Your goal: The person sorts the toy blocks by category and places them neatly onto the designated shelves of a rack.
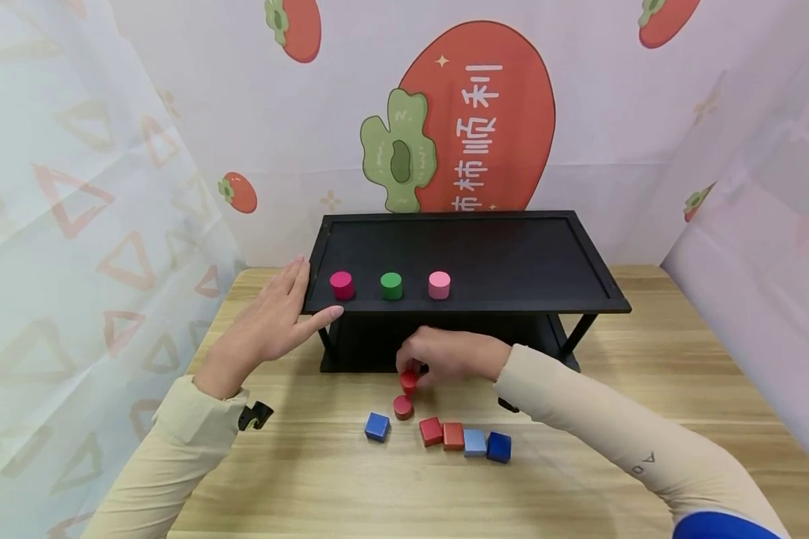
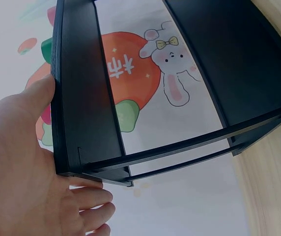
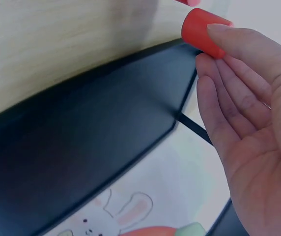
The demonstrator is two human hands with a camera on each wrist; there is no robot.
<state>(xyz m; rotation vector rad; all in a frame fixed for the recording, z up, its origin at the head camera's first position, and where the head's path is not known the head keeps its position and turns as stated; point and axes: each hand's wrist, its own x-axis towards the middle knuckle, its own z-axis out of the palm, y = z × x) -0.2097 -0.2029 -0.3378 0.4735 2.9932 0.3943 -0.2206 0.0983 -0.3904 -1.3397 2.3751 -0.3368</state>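
Note:
My right hand (image 1: 445,353) pinches a red cylinder block (image 3: 202,32) between thumb and fingertips, just in front of the black two-tier shelf (image 1: 505,258). Directly below it, a darker red cylinder (image 1: 403,407) stands on the table. Across the shelf's front left corner lies my left hand (image 1: 270,314), fingers straight along the side edge and thumb against the front edge. A magenta cylinder (image 1: 341,286), a green cylinder (image 1: 391,286) and a pink cylinder (image 1: 439,285) stand in a row on the top tier, near its front.
On the wooden table (image 1: 297,479), a blue cube (image 1: 377,427) sits apart at left. To its right runs a row: a crimson cube (image 1: 431,432), an orange-red cube (image 1: 453,436), a light blue cube (image 1: 475,442) and a dark blue cube (image 1: 499,447). Printed cloth (image 1: 600,112) hangs behind.

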